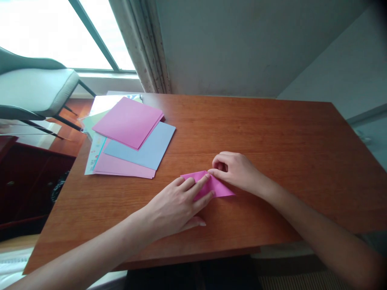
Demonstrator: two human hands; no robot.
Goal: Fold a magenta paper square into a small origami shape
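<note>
A small sheet of bright pink paper, folded into a pointed shape, lies on the wooden table in front of me. Across its left part rests my left hand, fingers stretched out and pressing the paper down; they hide that side of it. My right hand is at the paper's top edge, its fingers curled and the thumb tip touching the fold near the left index fingertip. The exact grip between right thumb and finger is partly hidden.
On the left of the wooden table lies a pile of papers: pink sheets on top, blue sheets and light pink sheets beneath. A chair stands beyond the left edge, near a window and a curtain. A wall borders the far edge.
</note>
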